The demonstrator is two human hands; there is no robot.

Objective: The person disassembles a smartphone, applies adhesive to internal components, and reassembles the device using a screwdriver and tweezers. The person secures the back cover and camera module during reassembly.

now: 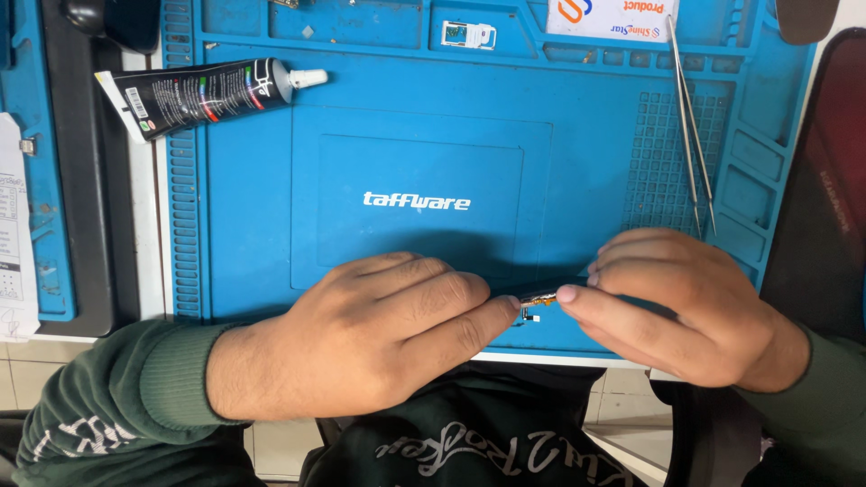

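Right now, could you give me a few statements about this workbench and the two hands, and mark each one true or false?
1. Both hands pinch one small part between their fingertips. True: the left hand and the right hand meet on the small part.
2. The black tube lies uncapped on the mat. False: a white cap is on its tip.
3. The tweezers lie on the right side of the blue mat. True.
4. The right hand holds the tweezers. False: they lie untouched beyond it.
5. The hands work at the mat's far edge. False: they are over its near edge.
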